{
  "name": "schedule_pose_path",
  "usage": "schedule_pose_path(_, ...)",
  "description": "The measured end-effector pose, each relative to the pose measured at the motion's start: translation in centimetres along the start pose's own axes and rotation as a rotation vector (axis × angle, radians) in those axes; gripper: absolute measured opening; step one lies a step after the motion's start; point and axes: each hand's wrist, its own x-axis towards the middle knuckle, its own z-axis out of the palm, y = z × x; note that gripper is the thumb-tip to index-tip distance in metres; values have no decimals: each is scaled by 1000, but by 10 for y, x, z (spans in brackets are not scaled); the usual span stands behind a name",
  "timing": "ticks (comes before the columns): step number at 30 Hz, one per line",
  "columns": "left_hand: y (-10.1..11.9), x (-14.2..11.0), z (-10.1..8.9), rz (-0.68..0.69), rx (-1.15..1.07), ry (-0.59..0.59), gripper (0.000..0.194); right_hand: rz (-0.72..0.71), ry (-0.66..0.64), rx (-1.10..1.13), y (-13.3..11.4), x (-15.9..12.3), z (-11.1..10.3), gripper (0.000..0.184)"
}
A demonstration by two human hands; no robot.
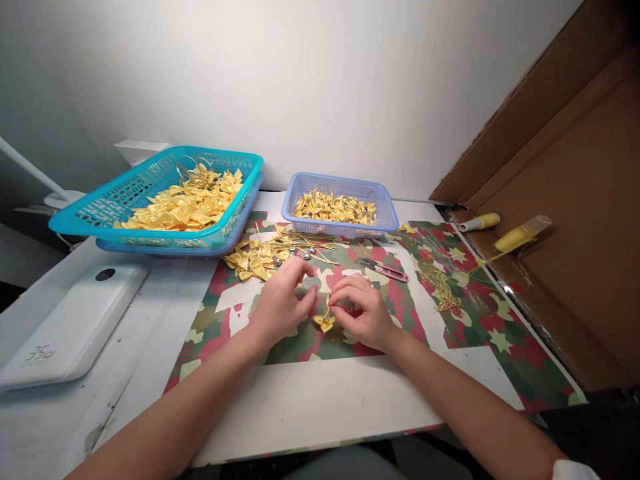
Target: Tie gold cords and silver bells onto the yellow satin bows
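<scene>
One yellow bow (325, 325), lying at the centre of the work, on or just above the camouflage-patterned mat (295, 351); bow points spread towards 9 and 3 o'clock. One gold cord (327, 305), attached, rising from the bow; long axis of bow and cord together close to 6–12 o'clock, cord end towards 12. Clock positions below taken from this bow. Right hand (363, 310), at 2 o'clock: thumb and fingertips pinched together on the cord. Left hand (285, 300), at 10 o'clock: fingers curled, thumb and forefinger parted by a narrow gap. Loose yellow bows (253, 260), a heap, at 10 o'clock. Silver bells (307, 256), several, between 11 and 12 o'clock. Pink-handled snips (393, 272), at 2 o'clock, blades towards 10. Teal basket (240, 200), filled with bows, at 10 o'clock. Lavender basket (345, 230), likewise filled, at 12 o'clock. White device (85, 320), at 9 o'clock: grey marking beginning apparently "35", next character uncertain; smaller line beneath illegible.
</scene>
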Motion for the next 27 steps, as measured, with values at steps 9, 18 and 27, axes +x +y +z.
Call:
schedule_pose_path(9, 0, 2, -3, -32, -194, -206, 4, 134, 7, 118, 0, 2, -1, 8)
schedule_pose_path(18, -2, 1, -3, 64, -31, -275, 12, 604, -39, 470, 4, 1, 1, 19)
schedule_pose_path(27, -4, 1, -1, 92, -13, -299, 14, 628, -47, 487, 6, 1, -1, 16)
